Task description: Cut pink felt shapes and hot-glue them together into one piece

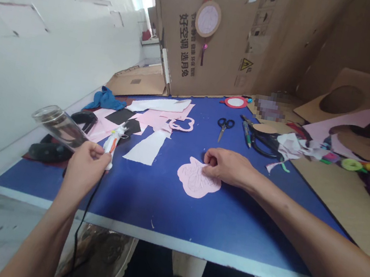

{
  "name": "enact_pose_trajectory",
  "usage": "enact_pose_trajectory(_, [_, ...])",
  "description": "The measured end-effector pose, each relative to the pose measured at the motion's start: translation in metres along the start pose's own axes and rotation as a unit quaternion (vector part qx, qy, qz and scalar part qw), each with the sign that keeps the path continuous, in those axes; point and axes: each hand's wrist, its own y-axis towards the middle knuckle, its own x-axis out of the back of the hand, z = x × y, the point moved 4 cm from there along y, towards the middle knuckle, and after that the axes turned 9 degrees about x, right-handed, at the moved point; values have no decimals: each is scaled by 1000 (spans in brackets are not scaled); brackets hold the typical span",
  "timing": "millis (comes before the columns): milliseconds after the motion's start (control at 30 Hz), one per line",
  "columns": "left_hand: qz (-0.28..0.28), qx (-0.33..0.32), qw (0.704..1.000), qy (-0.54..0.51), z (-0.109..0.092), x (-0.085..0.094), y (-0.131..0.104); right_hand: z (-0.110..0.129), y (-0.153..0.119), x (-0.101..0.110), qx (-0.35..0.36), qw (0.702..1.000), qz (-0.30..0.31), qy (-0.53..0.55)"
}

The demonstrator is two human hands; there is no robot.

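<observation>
My left hand [85, 165] grips the lower end of a white glue gun [112, 144] with an orange stripe, its nozzle pointing away from me. A black cord [84, 216] runs down from it past the table edge. Near the middle of the blue table [146, 198], my right hand [226, 165] pinches the upper right edge of a pink paper cutout [196, 185]. The cutout has a wavy outline and a faint line drawing; one corner lies under my fingers. Beyond that hand are black-handled scissors [224, 127].
Left stand a glass bottle [61, 126], tilted in view, and a blue cloth [105, 99]. Pink and white paper scraps [146, 146] lie mid-left. Pliers [264, 151], a green pen [246, 134] and craft bits fill the right. A cardboard wall [225, 69] closes the back, a round ornament [208, 18] hanging there.
</observation>
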Motion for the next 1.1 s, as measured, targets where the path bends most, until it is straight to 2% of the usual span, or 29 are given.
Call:
enact_pose_trajectory(133, [77,41,985,-149,-5,-10,-7,1,0,0,3,1000,-1,-2])
enact_pose_trajectory(200, [90,24,984,-151,-10,-17,-14,2,-1,1,3,1000,-2,-4])
enact_pose_trajectory(300, [95,-30,991,-93,-21,-31,-24,2,-1,1,-4,1000,-1,-2])
enact_pose_trajectory(467, [207,-43,966,-149,-30,-57,-38,3,-1,2,0,1000,-6,2])
enact_pose_trajectory(533, [208,-58,968,-126,-34,-60,-41,3,-1,2,2,1000,-6,0])
enact_pose_trajectory(667, [140,-101,985,-22,-47,-63,-47,2,0,1,3,1000,-4,-2])
enact_pose_trajectory(733, [152,-108,982,-28,-55,-69,-47,2,0,1,3,1000,-2,-1])
enact_pose_trajectory(800, [218,-88,967,-101,-61,-79,-46,2,0,1,3,1000,1,-3])
enact_pose_trajectory(900, [326,-40,916,-229,-66,-92,-42,3,0,2,3,1000,0,-5])
enact_pose_trajectory(967, [376,-20,886,-270,-67,-96,-39,4,-1,2,0,1000,-3,-4])
enact_pose_trajectory(1033, [398,-17,875,-275,-66,-97,-38,4,-1,3,-2,1000,-5,-2])
enact_pose_trajectory(1100, [385,-34,887,-253,-66,-94,-38,3,-1,3,-2,1000,-7,-1])
